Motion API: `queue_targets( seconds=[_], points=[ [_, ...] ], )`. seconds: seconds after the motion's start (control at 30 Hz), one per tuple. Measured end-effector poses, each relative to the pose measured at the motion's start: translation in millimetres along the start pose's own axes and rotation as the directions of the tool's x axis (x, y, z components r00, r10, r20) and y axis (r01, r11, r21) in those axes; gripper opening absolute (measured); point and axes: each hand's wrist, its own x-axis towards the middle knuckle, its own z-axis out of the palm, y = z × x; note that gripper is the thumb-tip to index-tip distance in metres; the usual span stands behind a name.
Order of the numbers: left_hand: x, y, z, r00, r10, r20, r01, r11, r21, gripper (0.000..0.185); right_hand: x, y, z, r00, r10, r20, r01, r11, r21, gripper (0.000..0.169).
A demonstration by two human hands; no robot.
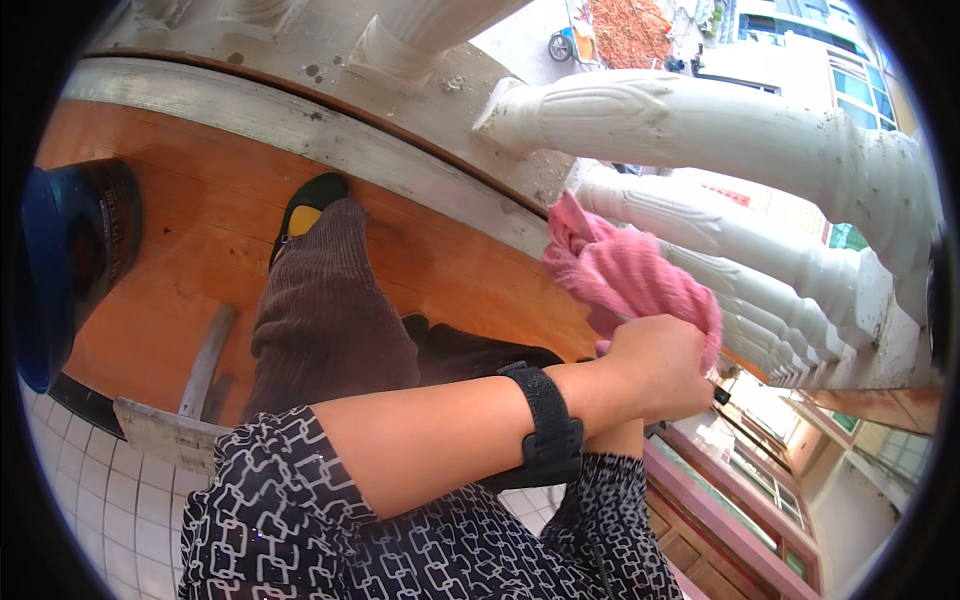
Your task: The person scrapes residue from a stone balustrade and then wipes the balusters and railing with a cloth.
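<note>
My left hand (664, 367) reaches across my body and is closed around a bunched, twisted pink cloth (637, 270). The cloth's upper end sticks out past my fist, close to the white balusters. A black strap (544, 412) circles my left wrist. From the lower right comes my other arm in a patterned sleeve (611, 502); its bare wrist (616, 441) shows just below my left hand. My right hand itself is hidden behind the left one, so its grip is not visible. A small black tip (721, 395) pokes out beside my left fist.
White balusters (697, 120) line the right side, on a stained ledge (315, 79). A blue plastic container (82, 262) stands at left. Near it is a wooden piece (169, 433) over white tiles (112, 487). My shoe (311, 202) rests on orange boards (202, 172). Outside lies a reddish heap (628, 31).
</note>
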Motion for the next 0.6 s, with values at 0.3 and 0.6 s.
queue_targets(
  seconds=[0.3,0.6],
  points=[
    [8,-22,17,0.811,-0.286,-0.510,0.332,0.943,0.000,0.068,-110,28,-44,0.902,0.426,0.074,-0.205,0.270,0.941,0.034],
    [22,-51,35,0.957,-0.223,-0.187,0.193,0.967,-0.168,0.086,-128,16,-32,0.850,0.507,0.143,-0.035,-0.217,0.976,0.048]
  ],
)
